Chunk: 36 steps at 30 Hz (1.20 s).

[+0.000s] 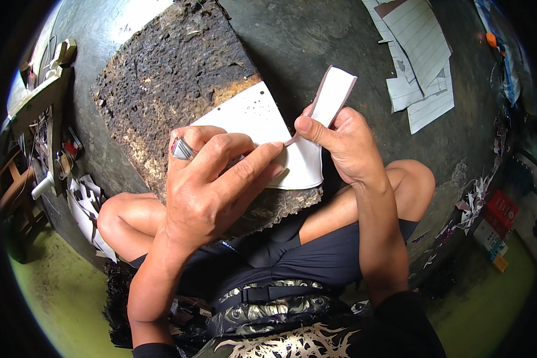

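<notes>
Left hand near white sheet's edge

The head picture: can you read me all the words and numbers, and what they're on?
None that I can read.
Red packet: pale print, too small and blurred.
White piece under the left hand: only black dots and specks.
Shirt: pale pattern, no clear letters.

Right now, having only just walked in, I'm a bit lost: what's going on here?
A person sits with a white sheet on a rough board in front. The left hand is over the sheet; the right hand has a white strip in its grip, raised by the sheet's right edge. Whether strip and sheet join, I can't tell. Lined pieces lie apart on the floor.
</notes>
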Available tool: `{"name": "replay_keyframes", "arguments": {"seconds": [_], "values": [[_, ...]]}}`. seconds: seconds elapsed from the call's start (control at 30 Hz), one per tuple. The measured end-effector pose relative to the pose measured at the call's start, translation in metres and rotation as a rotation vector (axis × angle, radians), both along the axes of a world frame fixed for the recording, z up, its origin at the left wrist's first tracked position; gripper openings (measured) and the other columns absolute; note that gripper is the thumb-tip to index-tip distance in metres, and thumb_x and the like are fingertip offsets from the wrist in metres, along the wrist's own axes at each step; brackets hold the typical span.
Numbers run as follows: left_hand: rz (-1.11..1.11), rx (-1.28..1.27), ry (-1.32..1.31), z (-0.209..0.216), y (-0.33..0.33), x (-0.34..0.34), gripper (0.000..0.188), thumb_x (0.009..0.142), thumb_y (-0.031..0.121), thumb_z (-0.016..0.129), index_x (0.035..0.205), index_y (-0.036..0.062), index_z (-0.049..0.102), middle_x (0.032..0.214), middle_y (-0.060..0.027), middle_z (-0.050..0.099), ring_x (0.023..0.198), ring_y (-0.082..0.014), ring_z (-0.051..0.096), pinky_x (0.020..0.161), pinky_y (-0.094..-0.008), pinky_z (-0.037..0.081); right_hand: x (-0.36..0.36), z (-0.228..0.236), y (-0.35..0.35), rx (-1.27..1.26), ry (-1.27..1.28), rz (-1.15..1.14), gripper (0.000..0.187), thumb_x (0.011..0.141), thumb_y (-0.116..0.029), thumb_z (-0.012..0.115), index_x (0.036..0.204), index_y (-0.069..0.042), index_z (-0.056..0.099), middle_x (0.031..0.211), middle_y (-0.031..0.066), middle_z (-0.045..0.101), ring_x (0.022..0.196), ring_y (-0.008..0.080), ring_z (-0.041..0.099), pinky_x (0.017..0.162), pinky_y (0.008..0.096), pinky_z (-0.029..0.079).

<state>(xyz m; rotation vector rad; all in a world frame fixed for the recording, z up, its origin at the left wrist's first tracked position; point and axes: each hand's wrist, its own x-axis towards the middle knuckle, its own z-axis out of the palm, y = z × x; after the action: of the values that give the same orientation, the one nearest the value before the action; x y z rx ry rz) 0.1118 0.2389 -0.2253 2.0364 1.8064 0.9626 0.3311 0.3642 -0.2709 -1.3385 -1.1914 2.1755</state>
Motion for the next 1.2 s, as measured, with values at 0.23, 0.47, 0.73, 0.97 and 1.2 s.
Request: {"name": "replay_keyframes", "arguments": {"seconds": [0.23,0.47,0.73,0.97,1.2], "values": [[0.01,-0.016,-0.007,0.0,-0.001,0.001,0.042,0.079,0.016,0.098,0.119,0.0133,0.086,0.101,0.0004,0.069,0.092,-0.0216,0.065,0.08,-0.041,0.047,0.001,-0.007,-0.003,0.009,-0.013,-0.043,0.031,0.1,-0.029,0.093,0.107,-0.002,0.081,0.097,0.0055,0.079,0.089,0.0108,0.07,0.081,0.0277,0.056],[0.024,-0.016,-0.016,-0.002,-0.001,0.004,0.041,0.08,0.014,0.097,0.119,0.0135,0.084,0.101,0.0006,0.069,0.092,-0.0222,0.065,0.08,-0.0416,0.047,0.004,-0.016,-0.006,-0.021,-0.009,-0.063,0.032,0.1,-0.03,0.094,0.107,-0.002,0.08,0.098,0.0046,0.079,0.091,0.0101,0.069,0.083,0.0281,0.056],[0.023,-0.003,-0.032,-0.004,0.001,0.003,0.04,0.081,0.014,0.097,0.119,0.0147,0.084,0.102,0.0016,0.069,0.092,-0.0217,0.065,0.081,-0.0419,0.046,0.008,-0.025,-0.006,-0.027,-0.016,-0.065,0.034,0.099,-0.031,0.095,0.109,-0.002,0.08,0.1,0.0045,0.079,0.092,0.0105,0.069,0.083,0.0289,0.056],[0.02,-0.026,-0.013,0.001,0.0,0.003,0.046,0.081,0.015,0.097,0.125,0.0151,0.085,0.102,0.0017,0.069,0.091,-0.0209,0.064,0.081,-0.0418,0.046,0.007,-0.021,-0.007,-0.022,-0.013,-0.082,0.032,0.099,-0.029,0.095,0.108,-0.002,0.08,0.1,0.005,0.08,0.092,0.0111,0.07,0.084,0.0294,0.056],[0.04,-0.002,0.018,0.001,-0.004,0.005,0.049,0.08,0.016,0.099,0.127,0.0153,0.086,0.101,0.002,0.068,0.088,-0.0197,0.063,0.079,-0.0397,0.046,0.009,-0.023,-0.007,-0.025,-0.029,-0.065,0.033,0.099,-0.031,0.095,0.108,-0.002,0.081,0.1,0.0049,0.08,0.092,0.011,0.07,0.084,0.029,0.056]]}}
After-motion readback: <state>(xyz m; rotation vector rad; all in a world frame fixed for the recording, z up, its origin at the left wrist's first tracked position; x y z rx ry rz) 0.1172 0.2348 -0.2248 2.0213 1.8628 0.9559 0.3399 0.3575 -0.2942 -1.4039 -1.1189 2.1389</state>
